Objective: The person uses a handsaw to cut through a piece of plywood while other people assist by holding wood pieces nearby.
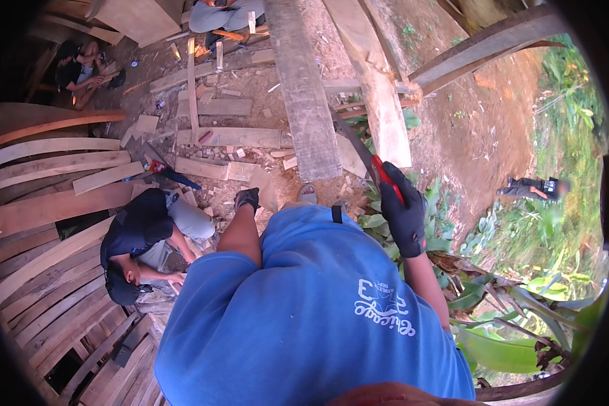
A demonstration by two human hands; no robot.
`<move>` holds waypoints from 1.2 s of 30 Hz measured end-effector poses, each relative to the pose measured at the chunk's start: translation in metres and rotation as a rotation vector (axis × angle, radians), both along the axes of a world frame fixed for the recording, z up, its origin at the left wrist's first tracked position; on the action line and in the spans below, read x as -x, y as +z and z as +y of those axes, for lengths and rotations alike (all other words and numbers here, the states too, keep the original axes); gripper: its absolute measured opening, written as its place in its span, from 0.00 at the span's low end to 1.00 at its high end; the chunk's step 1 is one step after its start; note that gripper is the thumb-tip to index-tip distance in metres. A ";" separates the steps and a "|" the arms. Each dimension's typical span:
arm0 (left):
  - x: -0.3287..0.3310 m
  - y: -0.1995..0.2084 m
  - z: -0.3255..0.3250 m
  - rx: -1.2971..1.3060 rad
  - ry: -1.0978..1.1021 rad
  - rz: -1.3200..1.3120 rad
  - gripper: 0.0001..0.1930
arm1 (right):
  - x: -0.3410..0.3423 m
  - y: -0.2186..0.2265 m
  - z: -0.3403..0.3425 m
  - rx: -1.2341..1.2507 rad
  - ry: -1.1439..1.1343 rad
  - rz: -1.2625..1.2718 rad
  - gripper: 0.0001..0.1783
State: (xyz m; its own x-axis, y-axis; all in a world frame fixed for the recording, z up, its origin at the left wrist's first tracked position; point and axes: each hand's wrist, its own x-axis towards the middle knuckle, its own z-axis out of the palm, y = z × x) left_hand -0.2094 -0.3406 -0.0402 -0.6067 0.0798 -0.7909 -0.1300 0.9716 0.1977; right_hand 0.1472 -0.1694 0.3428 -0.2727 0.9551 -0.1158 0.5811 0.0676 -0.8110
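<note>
My right hand, in a dark glove, is wrapped round the red handle of a handsaw. The saw's blade points up and to the left, over the gap between two long boards. On the left of that gap lies a grey weathered plank; on the right is a paler plank, close to the blade. My left hand, gloved too, hangs low beside my blue shirt, near loose boards on the ground. Its fingers are foreshortened, and whether it is open or closed does not show.
A person in dark clothes crouches close on my left, beside stacked curved boards. Two others sit farther back. Offcuts litter the ground. A beam slants at upper right; leafy plants grow at right, where another person stands.
</note>
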 end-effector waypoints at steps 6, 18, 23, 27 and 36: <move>-0.001 0.030 0.000 0.070 -0.209 0.143 0.35 | 0.024 -0.049 0.025 -0.058 -0.072 0.053 0.24; -0.003 0.041 -0.028 0.053 -0.138 0.065 0.32 | 0.030 -0.064 0.035 0.167 -0.165 0.145 0.24; 0.009 0.011 -0.046 0.088 -0.103 0.084 0.30 | 0.026 -0.059 0.021 0.050 -0.079 0.085 0.26; 0.006 0.007 -0.035 0.125 -0.106 0.067 0.32 | 0.024 -0.041 0.007 0.182 -0.142 0.151 0.27; 0.003 0.026 -0.003 0.109 -0.328 0.135 0.34 | 0.002 -0.015 -0.008 0.137 -0.008 -0.069 0.25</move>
